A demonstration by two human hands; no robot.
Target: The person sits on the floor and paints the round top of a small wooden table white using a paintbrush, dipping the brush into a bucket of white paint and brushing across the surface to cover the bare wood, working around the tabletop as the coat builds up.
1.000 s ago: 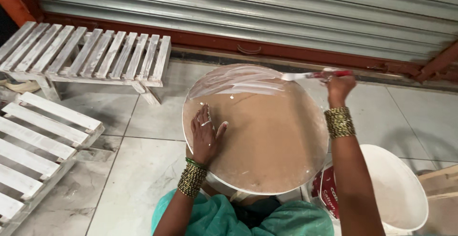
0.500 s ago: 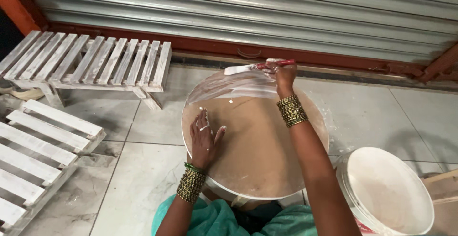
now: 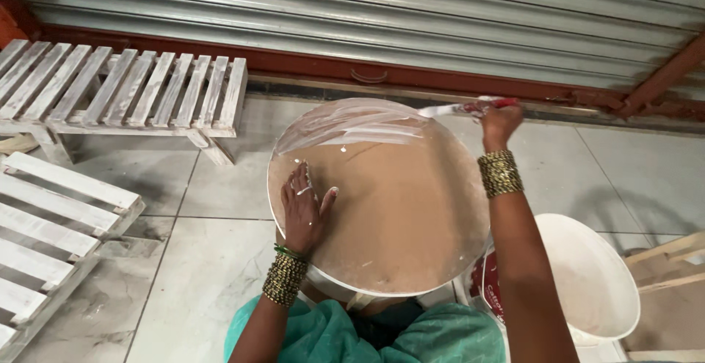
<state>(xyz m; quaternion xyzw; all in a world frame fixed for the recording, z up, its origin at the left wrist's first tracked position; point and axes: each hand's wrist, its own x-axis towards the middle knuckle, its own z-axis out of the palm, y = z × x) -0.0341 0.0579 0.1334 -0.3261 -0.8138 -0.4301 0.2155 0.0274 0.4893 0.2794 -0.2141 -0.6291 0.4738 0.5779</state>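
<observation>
Holding paintbrush (image 3: 459,108) beyond right hand (image 3: 501,121).

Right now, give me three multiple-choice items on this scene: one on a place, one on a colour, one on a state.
1. Where does the bucket stand? A) right of the round board B) on the slatted bench C) on the board
2. What colour is the paint on the board? A) red B) white C) green
3. What is the left hand doing? A) gripping the brush B) lying flat on the board C) hanging in the air

Answers: 1 A, it sits on the floor beside the right arm. 2 B, white streaks cover the far edge. 3 B, palm down; the right hand holds the brush.
</observation>
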